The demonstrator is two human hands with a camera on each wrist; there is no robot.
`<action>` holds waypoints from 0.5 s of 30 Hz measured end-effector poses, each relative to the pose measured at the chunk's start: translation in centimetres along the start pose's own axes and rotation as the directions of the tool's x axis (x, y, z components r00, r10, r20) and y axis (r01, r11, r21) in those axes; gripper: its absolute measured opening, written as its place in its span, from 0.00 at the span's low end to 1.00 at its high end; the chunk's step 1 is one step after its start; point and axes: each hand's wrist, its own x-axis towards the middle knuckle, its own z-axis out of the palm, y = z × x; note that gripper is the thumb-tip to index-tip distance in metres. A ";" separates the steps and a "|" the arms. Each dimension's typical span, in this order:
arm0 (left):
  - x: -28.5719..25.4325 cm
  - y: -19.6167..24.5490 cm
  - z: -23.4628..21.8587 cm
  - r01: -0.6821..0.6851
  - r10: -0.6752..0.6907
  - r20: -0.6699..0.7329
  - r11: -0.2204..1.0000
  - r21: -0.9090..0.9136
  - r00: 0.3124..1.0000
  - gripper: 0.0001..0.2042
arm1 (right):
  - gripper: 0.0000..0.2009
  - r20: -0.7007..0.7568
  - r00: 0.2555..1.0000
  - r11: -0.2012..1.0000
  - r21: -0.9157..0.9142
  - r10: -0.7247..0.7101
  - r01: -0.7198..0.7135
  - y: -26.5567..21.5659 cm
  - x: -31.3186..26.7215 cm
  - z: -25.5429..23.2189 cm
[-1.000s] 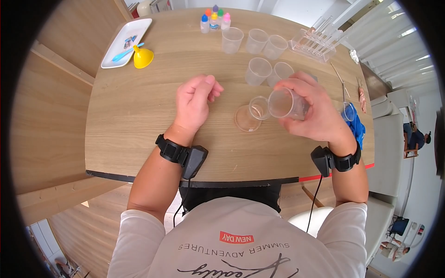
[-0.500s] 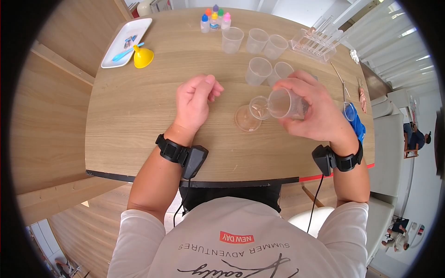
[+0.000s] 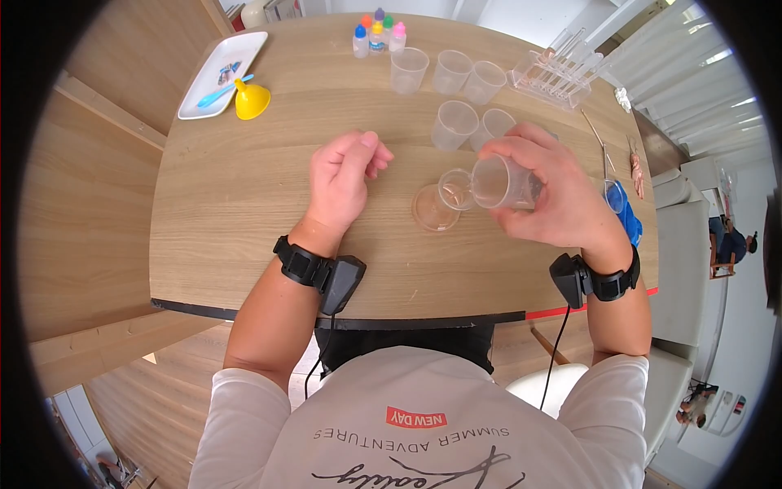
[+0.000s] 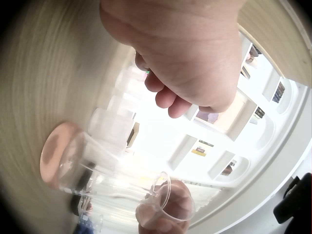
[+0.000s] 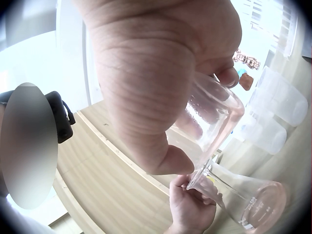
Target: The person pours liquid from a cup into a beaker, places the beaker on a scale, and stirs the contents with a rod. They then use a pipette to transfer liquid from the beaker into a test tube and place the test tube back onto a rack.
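My right hand (image 3: 554,191) grips a clear plastic cup (image 3: 491,182), fingers and thumb curled round its sides. The cup is tipped to the left, its rim right at the mouth of a conical flask (image 3: 434,213). In the right wrist view, pinkish liquid lies along the lower side of the cup (image 5: 222,129). The flask (image 5: 265,207) stands upright on the table, with pinkish liquid in its base and printed volume marks. To the left of the flask, my left hand (image 3: 342,173) lies near the table top with loosely curled fingers, holding nothing.
Several empty-looking plastic cups (image 3: 454,126) stand behind the flask. Further back are small dropper bottles (image 3: 376,39) with coloured caps and a rack (image 3: 550,81) of test tubes. A white tray (image 3: 189,110) and yellow funnel (image 3: 253,101) sit far left; a blue cloth (image 3: 628,224) lies right.
The right hand and its cup have shifted very slightly to the right, with the rim still at the flask's mouth. The left hand and the flask have stayed in place.
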 end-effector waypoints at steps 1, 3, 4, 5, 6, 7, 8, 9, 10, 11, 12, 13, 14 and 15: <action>0.0 0.0 0.0 -0.002 0.002 0.000 1.000 0.002 1.000 0.18 | 0.27 0.000 1.000 1.000 0.000 0.000 0.000 0.0 0.0 0.0; 0.0 0.0 0.0 -0.003 0.003 0.001 1.000 0.004 1.000 0.18 | 0.27 -0.005 1.000 1.000 -0.005 -0.012 0.012 0.0 0.0 0.0; 0.0 -0.1 -0.1 0.000 0.000 0.002 1.000 0.004 1.000 0.18 | 0.27 -0.005 1.000 1.000 -0.005 -0.012 0.012 0.0 0.0 0.0; 0.1 -0.1 -0.1 0.002 -0.002 0.003 1.000 0.004 1.000 0.18 | 0.27 0.001 1.000 1.000 -0.004 -0.006 0.006 -0.1 0.0 0.0; 0.1 -0.1 -0.1 0.002 -0.002 0.003 1.000 0.004 1.000 0.18 | 0.27 0.006 1.000 1.000 -0.003 0.000 0.000 -0.1 0.1 0.0; 0.0 -0.1 -0.1 -0.001 0.001 0.001 1.000 0.002 1.000 0.18 | 0.27 0.006 1.000 1.000 -0.003 0.000 0.000 -0.1 0.1 -0.1; 0.0 -0.1 0.0 -0.004 0.004 0.000 1.000 0.001 1.000 0.18 | 0.27 0.007 1.000 1.000 -0.005 -0.001 0.001 -0.1 0.1 -0.1; 0.0 -0.1 0.0 -0.004 0.004 0.000 1.000 0.000 1.000 0.18 | 0.27 0.008 1.000 1.000 -0.008 -0.002 0.002 -0.2 0.1 -0.1; 0.0 0.0 0.0 -0.005 0.005 -0.001 1.000 0.004 1.000 0.18 | 0.27 0.008 1.000 1.000 -0.007 -0.002 0.002 -0.2 0.1 -0.1; 0.0 0.0 0.0 -0.005 0.005 -0.002 1.000 0.008 1.000 0.18 | 0.27 0.009 1.000 1.000 -0.014 -0.001 0.001 -0.2 0.1 -0.1; 0.0 0.0 0.0 -0.005 0.005 -0.003 1.000 0.009 1.000 0.18 | 0.27 0.009 1.000 1.000 -0.021 0.000 0.000 -0.2 0.1 -0.1; 0.1 -0.1 -0.1 -0.007 0.007 -0.001 1.000 0.007 1.000 0.18 | 0.27 0.010 1.000 1.000 -0.021 0.000 0.001 -0.2 0.1 -0.1; 0.1 -0.1 -0.1 -0.008 0.008 0.000 1.000 0.005 1.000 0.18 | 0.27 0.008 1.000 1.000 -0.027 -0.005 0.005 -0.2 0.1 -0.1; 0.1 -0.1 -0.1 -0.008 0.008 0.000 1.000 0.005 1.000 0.18 | 0.27 0.007 1.000 0.999 -0.034 -0.009 0.009 -0.2 0.1 -0.1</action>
